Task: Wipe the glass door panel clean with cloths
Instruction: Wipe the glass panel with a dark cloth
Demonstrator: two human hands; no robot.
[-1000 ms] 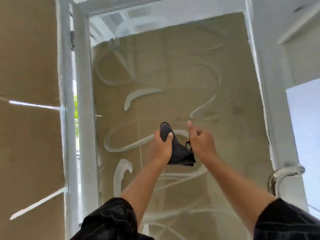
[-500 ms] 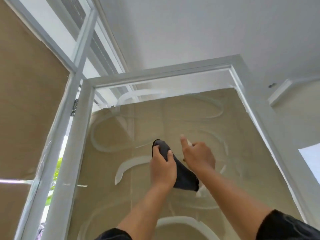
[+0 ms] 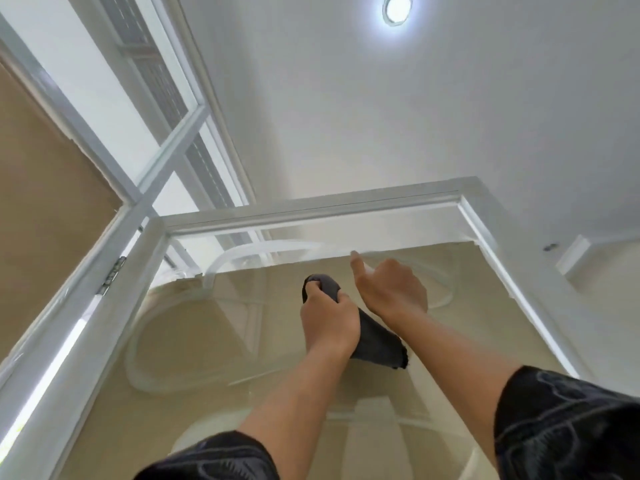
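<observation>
Left grip (image 3: 330, 323) and right grip (image 3: 393, 289) have climbed to the top of the glass (image 3: 207, 341) since half a second ago, and the view has tipped up toward the ceiling. Dark sleeves (image 3: 568, 427) sit nearest. The left grip is clenched round a dark cloth (image 3: 379, 344), held up at the glass with its tail hanging past the wrist. The right grip, just beside it, points its forefinger (image 3: 356, 263) at the pane's upper edge, other fingers curled; whether they hold anything I cannot tell. White streaks (image 3: 221, 265) loop across the glass. Beyond are the white frame (image 3: 311, 209) and a lit ceiling lamp (image 3: 396, 8).
</observation>
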